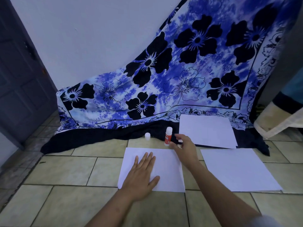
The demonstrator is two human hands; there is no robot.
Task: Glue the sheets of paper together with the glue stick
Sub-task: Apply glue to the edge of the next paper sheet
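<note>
Three white sheets lie on the tiled floor. My left hand [142, 174] presses flat, fingers straight, on the nearest sheet [165, 167]. A second sheet [237, 169] lies to its right, and a third sheet [208, 130] rests farther back, partly on the dark cloth. The glue stick [168, 136], white with a red label, stands upright and uncapped just beyond the near sheet. Its white cap [147, 136] stands alone to the left. My right hand [183, 145] hovers beside the glue stick with loosely spread fingers, close to it but not holding it.
A blue and black flower-print cloth [180, 71] hangs down the wall and spills onto the floor behind the sheets. A dark door [19, 79] stands at the left. A beige fabric-covered object [278, 118] sits at the far right. Beige floor tiles [65, 202] fill the foreground.
</note>
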